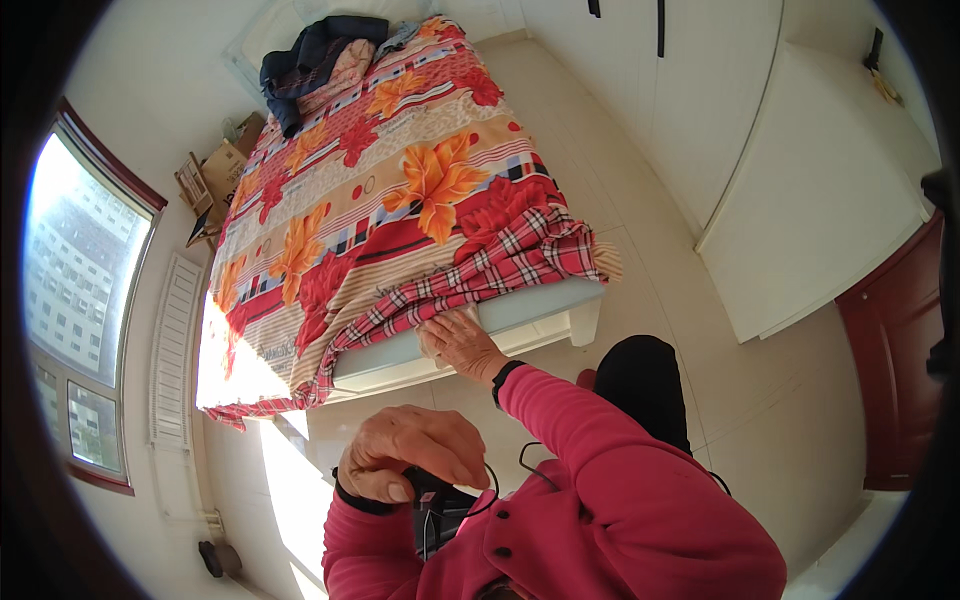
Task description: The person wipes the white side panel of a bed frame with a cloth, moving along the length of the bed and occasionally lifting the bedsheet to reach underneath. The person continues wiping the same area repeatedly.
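My right hand (459,343) lies on a light cloth (430,346) against the pale padded edge of the bed frame (517,309), its fingertips near the bunched plaid sheet (480,274). My left hand (412,450) is raised in front of my chest with curled fingers, above a small black device (442,491) with a cable; whether it touches the device I cannot tell. A floral-patterned bedspread (352,217) covers the mattress. Its near edge and the plaid sheet are pushed up, baring part of the frame.
Dark clothing (315,56) lies at the head of the bed. Cardboard boxes (225,169) stand at its left side, near the window (90,262) and a white radiator (174,352). White wardrobes (697,97) and a red door (896,360) are on the right.
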`<control>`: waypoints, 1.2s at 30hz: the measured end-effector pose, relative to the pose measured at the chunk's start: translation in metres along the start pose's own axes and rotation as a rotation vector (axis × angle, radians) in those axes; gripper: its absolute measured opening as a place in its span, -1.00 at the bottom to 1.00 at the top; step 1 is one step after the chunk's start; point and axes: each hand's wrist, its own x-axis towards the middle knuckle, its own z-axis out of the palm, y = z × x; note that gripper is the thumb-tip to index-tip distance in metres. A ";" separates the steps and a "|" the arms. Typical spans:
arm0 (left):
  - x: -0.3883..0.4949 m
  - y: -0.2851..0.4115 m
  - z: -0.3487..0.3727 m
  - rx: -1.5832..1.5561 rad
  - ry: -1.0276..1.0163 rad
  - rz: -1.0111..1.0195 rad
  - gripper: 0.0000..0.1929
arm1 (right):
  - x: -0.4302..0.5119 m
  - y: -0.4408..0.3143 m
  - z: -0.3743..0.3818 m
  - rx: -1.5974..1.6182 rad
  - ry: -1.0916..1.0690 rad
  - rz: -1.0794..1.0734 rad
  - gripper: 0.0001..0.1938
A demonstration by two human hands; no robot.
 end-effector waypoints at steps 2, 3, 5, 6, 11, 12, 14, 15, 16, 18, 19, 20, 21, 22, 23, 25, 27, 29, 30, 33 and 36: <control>0.015 0.002 0.023 -0.040 -0.329 0.038 -0.65 | -0.001 0.001 -0.001 0.035 -0.084 0.010 -0.58; 0.020 -0.002 0.042 -0.037 -0.353 0.086 -0.68 | -0.001 -0.002 -0.002 -0.017 -0.064 -0.003 -0.58; 0.030 -0.013 0.064 -0.093 -0.463 0.152 -0.71 | 0.001 -0.005 -0.004 -0.030 -0.088 -0.010 -0.52; 0.035 -0.020 0.075 -0.139 -0.518 0.193 -0.70 | 0.000 -0.006 -0.006 -0.101 -0.175 -0.010 -0.47; 0.043 -0.065 0.099 -0.069 -0.533 0.155 -0.69 | 0.007 -0.010 -0.011 -0.147 -0.295 0.000 -0.36; 0.043 -0.074 0.101 -0.053 -0.519 0.154 -0.69 | 0.007 -0.010 -0.011 -0.171 -0.320 0.002 -0.34; 0.040 -0.090 0.101 -0.026 -0.476 0.147 -0.69 | 0.005 -0.008 -0.008 -0.160 -0.270 -0.032 -0.34; 0.038 -0.095 0.101 -0.010 -0.449 0.148 -0.69 | 0.004 -0.007 -0.006 -0.150 -0.267 -0.040 -0.34; 0.037 -0.100 0.100 -0.002 -0.425 0.148 -0.68 | 0.001 -0.005 -0.003 -0.174 -0.281 -0.021 -0.34; 0.035 -0.105 0.096 0.019 -0.384 0.156 -0.68 | -0.002 -0.001 0.006 -0.110 -0.219 -0.075 -0.37; 0.035 -0.106 0.094 0.026 -0.367 0.164 -0.68 | -0.003 0.002 0.010 -0.025 -0.201 -0.091 -0.37; 0.034 -0.106 0.092 0.030 -0.351 0.171 -0.68 | -0.004 0.004 0.014 0.043 -0.226 -0.034 -0.37; 0.033 -0.105 0.090 0.031 -0.337 0.178 -0.68 | -0.004 0.006 0.017 0.106 -0.253 0.026 -0.37; 0.032 -0.104 0.088 0.030 -0.328 0.186 -0.68 | -0.004 0.008 0.019 0.224 -0.315 0.132 -0.36; 0.030 -0.103 0.087 0.034 -0.323 0.194 -0.67 | -0.004 0.009 0.020 0.200 -0.326 0.146 -0.36; 0.029 -0.100 0.084 0.038 -0.325 0.206 -0.67 | -0.002 0.011 0.020 0.266 -0.356 0.220 -0.34; 0.028 -0.099 0.083 0.044 -0.324 0.211 -0.67 | 0.000 0.010 0.018 0.030 -0.267 0.056 -0.33; 0.027 -0.098 0.081 0.047 -0.308 0.210 -0.67 | 0.000 0.005 0.016 0.194 -0.231 0.128 -0.32; 0.027 -0.097 0.081 0.050 -0.305 0.206 -0.67 | 0.000 0.004 0.015 0.466 -0.264 0.299 -0.32; 0.025 -0.098 0.078 0.047 -0.285 0.208 -0.66 | -0.001 0.002 0.014 0.305 -0.254 0.187 -0.33; 0.025 -0.101 0.075 0.039 -0.267 0.219 -0.66 | -0.003 0.004 0.015 -0.081 -0.146 -0.054 -0.36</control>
